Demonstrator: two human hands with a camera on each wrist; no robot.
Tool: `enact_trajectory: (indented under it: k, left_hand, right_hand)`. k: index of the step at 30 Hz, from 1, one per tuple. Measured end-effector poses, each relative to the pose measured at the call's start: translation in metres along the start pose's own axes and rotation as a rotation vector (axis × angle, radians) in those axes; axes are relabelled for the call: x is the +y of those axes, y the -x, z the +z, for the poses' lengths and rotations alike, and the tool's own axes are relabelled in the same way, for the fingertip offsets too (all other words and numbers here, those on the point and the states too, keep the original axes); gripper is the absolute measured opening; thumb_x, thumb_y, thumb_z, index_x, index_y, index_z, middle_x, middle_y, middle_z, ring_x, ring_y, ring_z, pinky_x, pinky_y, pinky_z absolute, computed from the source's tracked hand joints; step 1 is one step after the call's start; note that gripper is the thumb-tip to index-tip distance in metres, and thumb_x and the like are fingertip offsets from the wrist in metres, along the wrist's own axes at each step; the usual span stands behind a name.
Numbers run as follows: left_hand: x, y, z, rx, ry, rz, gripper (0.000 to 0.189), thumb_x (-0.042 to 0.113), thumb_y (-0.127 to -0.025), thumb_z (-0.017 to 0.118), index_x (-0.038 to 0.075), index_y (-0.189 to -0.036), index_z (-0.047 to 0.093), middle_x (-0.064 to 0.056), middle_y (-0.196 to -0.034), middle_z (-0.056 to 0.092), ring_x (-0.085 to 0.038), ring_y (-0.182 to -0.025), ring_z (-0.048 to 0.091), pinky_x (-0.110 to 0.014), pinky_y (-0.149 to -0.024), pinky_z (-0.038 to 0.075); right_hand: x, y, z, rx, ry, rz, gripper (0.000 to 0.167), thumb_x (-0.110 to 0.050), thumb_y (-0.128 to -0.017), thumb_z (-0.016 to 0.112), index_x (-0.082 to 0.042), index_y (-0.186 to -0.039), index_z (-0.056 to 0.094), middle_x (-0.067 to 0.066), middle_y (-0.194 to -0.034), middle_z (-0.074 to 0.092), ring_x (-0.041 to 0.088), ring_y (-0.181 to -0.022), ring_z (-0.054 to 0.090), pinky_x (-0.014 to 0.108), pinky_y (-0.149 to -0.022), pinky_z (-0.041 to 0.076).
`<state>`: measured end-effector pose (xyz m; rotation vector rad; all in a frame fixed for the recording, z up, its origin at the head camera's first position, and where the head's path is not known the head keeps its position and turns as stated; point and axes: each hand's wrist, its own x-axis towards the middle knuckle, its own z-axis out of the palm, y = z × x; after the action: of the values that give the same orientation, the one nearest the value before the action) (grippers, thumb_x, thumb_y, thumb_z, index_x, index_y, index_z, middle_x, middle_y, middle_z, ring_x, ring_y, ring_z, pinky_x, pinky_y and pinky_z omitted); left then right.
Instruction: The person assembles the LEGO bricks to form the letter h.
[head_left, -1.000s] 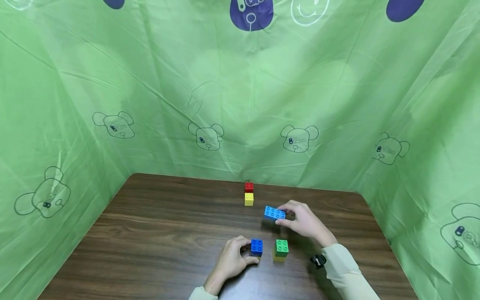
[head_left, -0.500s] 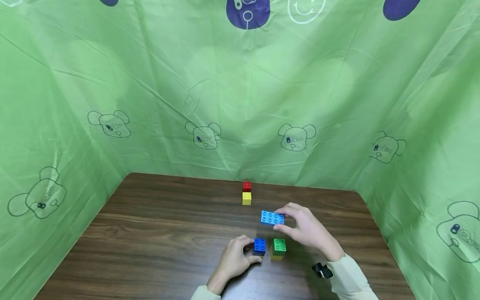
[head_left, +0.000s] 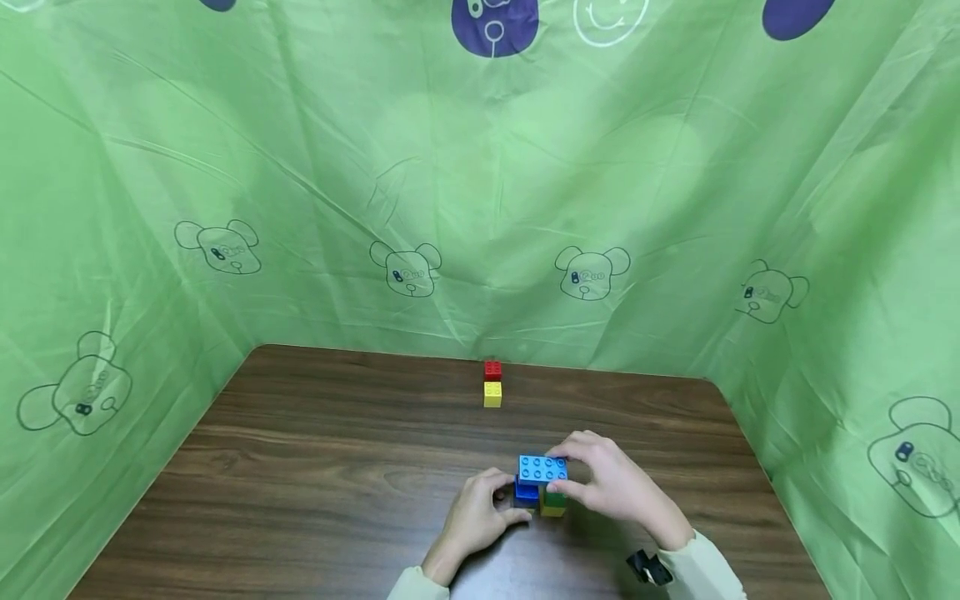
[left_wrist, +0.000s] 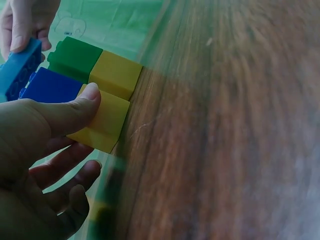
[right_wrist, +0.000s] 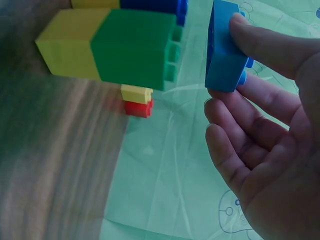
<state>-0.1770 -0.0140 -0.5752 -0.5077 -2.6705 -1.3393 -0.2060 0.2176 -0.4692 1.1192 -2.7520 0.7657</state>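
Note:
My right hand (head_left: 618,483) pinches one end of a light blue toy building brick (head_left: 538,469), two studs wide, between thumb and fingers. This brick is over two short stacks; a gap separates it from the green brick's studs in the right wrist view. One stack is a dark blue brick (left_wrist: 52,86) on a yellow brick (left_wrist: 111,117). The other has a green brick (right_wrist: 132,47) on a yellow brick (right_wrist: 70,45). My left hand (head_left: 474,517) grips the dark blue stack from the left, thumb against its side. The stacks stand side by side, close together.
Farther back on the wooden table (head_left: 337,433) are a small yellow brick (head_left: 492,395) and a red brick (head_left: 492,371), one behind the other. A green printed cloth (head_left: 480,183) hangs around the table's back and sides.
The right hand has brought the light blue brick toward me, from behind the stacks to over them. The left hand has shifted the dark blue stack right, closer to the green one.

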Motion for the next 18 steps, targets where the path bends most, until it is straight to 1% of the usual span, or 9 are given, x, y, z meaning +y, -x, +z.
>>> enact_trajectory:
  k: [5, 10, 12, 18]
  left_hand:
    - [0.001, 0.001, 0.001, 0.013, 0.002, 0.012, 0.044, 0.030, -0.072, 0.092, 0.008, -0.107, 0.077, 0.004, -0.096, 0.072, -0.010, -0.083, 0.063, -0.022, -0.072, 0.051]
    - [0.001, 0.002, 0.002, 0.009, -0.001, 0.005, 0.046, 0.032, -0.073, 0.091, 0.007, -0.108, 0.076, 0.005, -0.097, 0.072, -0.010, -0.085, 0.063, -0.023, -0.074, 0.051]
    - [0.000, 0.002, 0.002, 0.011, -0.004, 0.011, 0.047, 0.032, -0.073, 0.091, 0.006, -0.109, 0.076, 0.004, -0.097, 0.072, -0.009, -0.084, 0.063, -0.023, -0.073, 0.052]
    - [-0.002, 0.000, 0.002, 0.025, 0.000, 0.031, 0.047, 0.030, -0.072, 0.092, 0.004, -0.108, 0.075, 0.002, -0.096, 0.072, -0.011, -0.083, 0.064, -0.023, -0.072, 0.052]
  right_hand:
    - [-0.001, 0.004, 0.008, -0.014, -0.006, 0.001, 0.031, -0.026, -0.083, 0.084, -0.015, -0.110, 0.074, -0.010, -0.104, 0.069, 0.008, -0.095, 0.063, 0.032, -0.082, 0.057]
    - [-0.002, 0.006, 0.012, -0.016, -0.004, 0.020, 0.031, -0.028, -0.082, 0.085, -0.015, -0.108, 0.075, -0.009, -0.100, 0.069, 0.006, -0.090, 0.062, 0.029, -0.076, 0.056]
    - [-0.002, 0.006, 0.012, -0.024, 0.000, 0.031, 0.031, -0.028, -0.082, 0.085, -0.015, -0.108, 0.075, -0.009, -0.099, 0.070, 0.005, -0.089, 0.062, 0.028, -0.075, 0.056]
    - [-0.005, 0.005, 0.011, -0.045, 0.045, 0.082, 0.030, -0.032, -0.083, 0.085, -0.017, -0.107, 0.076, -0.011, -0.099, 0.070, 0.007, -0.090, 0.064, 0.030, -0.074, 0.055]
